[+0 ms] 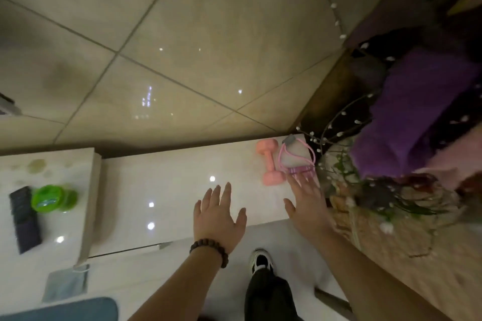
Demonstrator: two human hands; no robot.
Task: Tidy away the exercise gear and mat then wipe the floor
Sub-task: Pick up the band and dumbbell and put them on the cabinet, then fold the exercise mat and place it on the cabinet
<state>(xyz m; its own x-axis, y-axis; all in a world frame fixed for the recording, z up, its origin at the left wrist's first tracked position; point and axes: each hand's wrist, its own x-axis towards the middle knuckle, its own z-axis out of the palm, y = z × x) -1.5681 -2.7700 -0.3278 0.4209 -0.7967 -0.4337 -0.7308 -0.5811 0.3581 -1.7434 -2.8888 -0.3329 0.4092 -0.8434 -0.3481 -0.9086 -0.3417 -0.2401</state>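
Observation:
A pink dumbbell [270, 161] lies on a glossy white cabinet top [167, 185], near its right end. Right beside it lies a pink resistance band with handles [297, 157]. My right hand [306, 203] is open, its fingertips touching or just short of the band's handle. My left hand [219, 214], with a bead bracelet on the wrist, hovers open over the cabinet top, holding nothing. The corner of a blue mat [78, 310] shows at the bottom left on the floor.
A green jar [50, 199] and a dark remote [24, 219] rest on a higher white ledge at left. A grey cloth [65, 285] lies below it. Twigs with white buds [339, 135], purple fabric [417, 117] and a woven surface [386, 237] crowd the right. My shoe [260, 260] stands below.

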